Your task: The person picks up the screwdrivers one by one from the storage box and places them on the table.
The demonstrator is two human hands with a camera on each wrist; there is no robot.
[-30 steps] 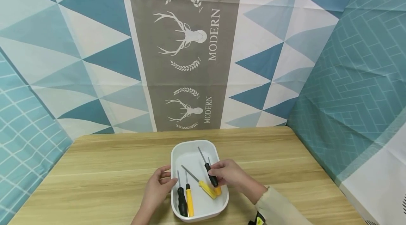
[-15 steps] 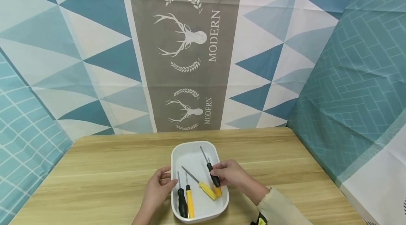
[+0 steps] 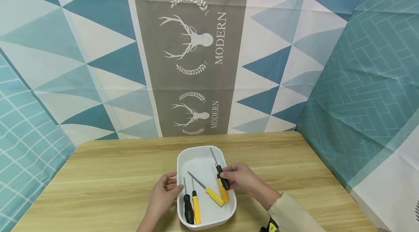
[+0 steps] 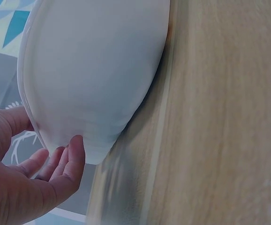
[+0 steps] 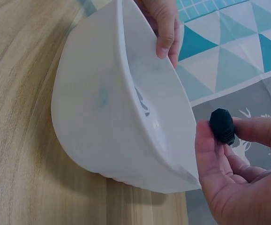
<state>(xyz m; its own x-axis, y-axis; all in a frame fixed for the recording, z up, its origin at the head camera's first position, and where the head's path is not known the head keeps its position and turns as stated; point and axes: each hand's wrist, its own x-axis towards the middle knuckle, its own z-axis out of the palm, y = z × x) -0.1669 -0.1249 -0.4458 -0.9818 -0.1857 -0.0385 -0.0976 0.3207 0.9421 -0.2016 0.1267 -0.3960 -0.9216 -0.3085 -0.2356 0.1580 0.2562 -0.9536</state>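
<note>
In the head view, my right hand [image 3: 241,177] pinches the black handle of a screwdriver [image 3: 224,180] above the right side of a white plastic tub [image 3: 209,213]; its blade points away from me. The right wrist view shows the handle's butt end [image 5: 221,125] between thumb and fingers. Below it lies a screwdriver with a yellow-and-black handle [image 3: 222,192]. My left hand [image 3: 162,192] holds the tub's left side, thumb at the rim and fingers by the outer wall. Inside lie an all-yellow-handled screwdriver [image 3: 214,196], a black-handled one [image 3: 188,209] and a slim yellow-handled one [image 3: 196,208].
The tub stands on a wood-grain table [image 3: 124,174]. A printed cloth [image 3: 196,57] with deer heads and triangles hangs behind the table, and teal cloth [image 3: 353,112] on the right. A small black-and-yellow object [image 3: 272,226] shows beside the right sleeve.
My right hand has shifted slightly right with the black-handled screwdriver, uncovering more of the yellow-and-black handle beneath. The left hand and the tub have stayed in place.
</note>
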